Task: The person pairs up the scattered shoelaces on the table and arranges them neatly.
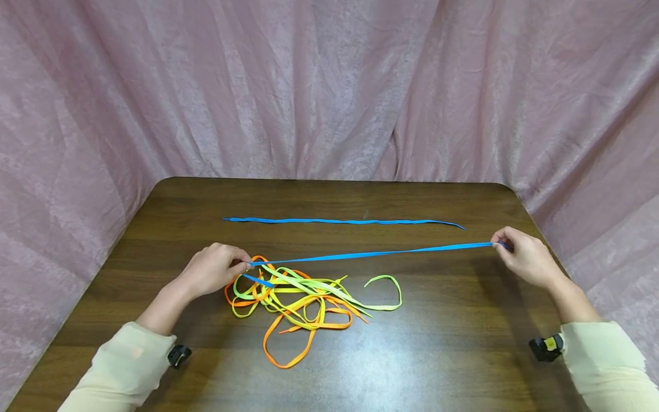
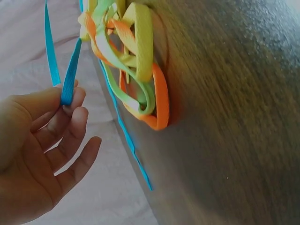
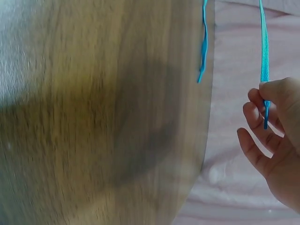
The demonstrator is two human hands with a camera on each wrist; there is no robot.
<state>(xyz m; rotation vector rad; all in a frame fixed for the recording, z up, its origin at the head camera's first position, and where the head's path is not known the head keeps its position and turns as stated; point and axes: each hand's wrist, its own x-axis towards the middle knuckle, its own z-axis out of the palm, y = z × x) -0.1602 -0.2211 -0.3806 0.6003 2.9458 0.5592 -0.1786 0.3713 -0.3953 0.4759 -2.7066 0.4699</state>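
Observation:
A flat blue shoelace (image 1: pixel 360 254) stretches nearly straight between both hands. My left hand (image 1: pixel 213 269) pinches it between thumb and index finger, and past the pinch the lace folds back toward the pile. The right hand (image 1: pixel 525 257) pinches the other end, whose dark blue tip (image 3: pixel 266 117) pokes out below the fingers in the right wrist view. Just right of the left hand lies a tangled pile of shoelaces (image 1: pixel 309 297) in orange, yellow and light green. Behind the held lace, a second blue shoelace (image 1: pixel 345 221) lies almost straight across the table.
The brown wooden table (image 1: pixel 453 343) has rounded far corners. A pink curtain (image 1: pixel 329 91) hangs behind it and along both sides. One light green lace end (image 1: pixel 391 280) curls out from the pile to the right.

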